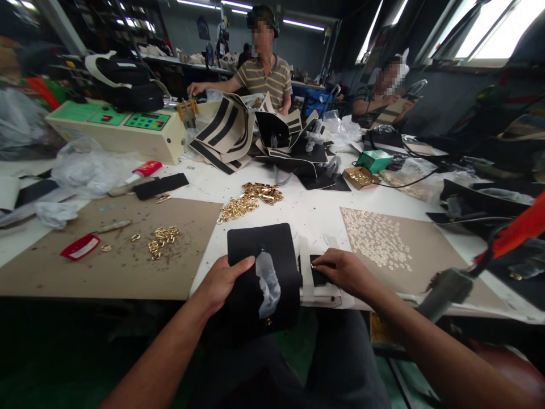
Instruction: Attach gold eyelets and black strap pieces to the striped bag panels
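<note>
My left hand point(221, 284) grips the left edge of a black leather panel point(261, 250) that hangs over the table's near edge, with a shiny patch at its middle. My right hand point(343, 271) pinches a small gold fitting point(314, 265) against a small black piece point(317, 276) lying on a white block point(317, 292) just right of the panel. A heap of gold metal fittings point(249, 201) lies on the white table beyond the panel.
A brown board point(128, 255) at left carries more gold rings point(162, 238), a red tag point(80, 247) and a tool. Another board point(421, 250) at right holds pale studs. A cream machine point(114, 128), striped bag panels point(225, 133) and two other people are at the far side.
</note>
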Demonstrator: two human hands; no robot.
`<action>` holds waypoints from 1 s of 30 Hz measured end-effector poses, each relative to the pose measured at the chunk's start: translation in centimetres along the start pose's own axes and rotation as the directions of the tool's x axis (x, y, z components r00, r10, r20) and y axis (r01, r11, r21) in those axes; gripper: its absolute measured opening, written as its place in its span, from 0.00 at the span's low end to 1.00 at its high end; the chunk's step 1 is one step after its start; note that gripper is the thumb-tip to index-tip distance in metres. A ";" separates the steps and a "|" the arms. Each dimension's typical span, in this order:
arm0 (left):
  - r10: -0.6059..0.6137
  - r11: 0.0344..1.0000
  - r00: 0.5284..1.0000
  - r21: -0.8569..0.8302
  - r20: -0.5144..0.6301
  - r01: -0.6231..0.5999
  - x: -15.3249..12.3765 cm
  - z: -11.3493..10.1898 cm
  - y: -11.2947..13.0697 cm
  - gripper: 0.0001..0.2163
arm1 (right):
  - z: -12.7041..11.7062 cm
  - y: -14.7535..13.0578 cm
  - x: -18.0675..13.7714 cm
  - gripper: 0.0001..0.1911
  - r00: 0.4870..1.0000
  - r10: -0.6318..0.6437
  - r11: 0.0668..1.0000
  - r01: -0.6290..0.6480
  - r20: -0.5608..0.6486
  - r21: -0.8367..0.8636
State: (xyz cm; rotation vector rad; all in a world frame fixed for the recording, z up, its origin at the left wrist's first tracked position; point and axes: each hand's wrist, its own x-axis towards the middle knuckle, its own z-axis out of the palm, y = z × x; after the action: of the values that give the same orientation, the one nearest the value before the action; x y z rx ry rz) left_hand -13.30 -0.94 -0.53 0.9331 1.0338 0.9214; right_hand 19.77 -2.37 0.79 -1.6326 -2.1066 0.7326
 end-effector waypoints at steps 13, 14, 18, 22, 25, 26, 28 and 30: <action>-0.015 0.999 1.000 -0.030 0.004 0.015 0.1 0.0 0.1 0.23 | 1.0 0.1 -1.0 0.12 0.995 -0.084 0.978 0.071 -0.061 -0.196; -0.017 1.000 1.000 -0.023 -0.002 0.017 0.1 0.1 0.2 0.22 | 0.9 0.1 -0.8 0.11 0.996 -0.073 0.980 0.062 -0.054 -0.188; -0.038 0.999 0.999 -0.019 -0.015 0.038 -0.6 0.6 0.8 0.22 | 0.6 0.5 -0.7 0.12 0.997 -0.069 0.997 0.066 -0.047 -0.049; -0.035 0.999 0.998 0.000 -0.055 0.035 -3.5 1.7 1.1 0.23 | -0.4 -1.0 -2.8 0.16 0.972 -0.001 0.990 0.034 -0.235 0.139; 0.074 0.987 0.986 0.150 -0.146 -0.052 -6.7 3.6 0.6 0.24 | -1.1 -5.1 -5.8 0.16 0.897 -0.018 0.979 0.106 -0.441 0.176; 0.115 0.974 0.978 0.211 -0.174 -0.077 -7.8 4.4 0.4 0.24 | -1.1 -6.9 -6.9 0.16 0.890 -0.072 0.973 0.161 -0.451 0.162; 0.168 0.945 0.964 0.314 -0.207 -0.098 -9.9 6.3 0.0 0.24 | -0.8 -10.4 -8.7 0.20 0.908 -0.203 0.964 0.251 -0.366 0.089; 0.172 0.924 0.960 0.374 -0.221 -0.079 -11.8 8.0 -0.3 0.26 | 0.0 -13.1 -10.0 0.35 0.933 -0.272 0.961 0.275 -0.237 -0.023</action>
State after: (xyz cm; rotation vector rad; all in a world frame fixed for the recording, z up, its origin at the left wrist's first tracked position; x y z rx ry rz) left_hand -8.46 -13.48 4.38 1.2240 1.4059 0.9922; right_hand 12.27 -14.55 8.95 -1.3091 -2.0908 0.4330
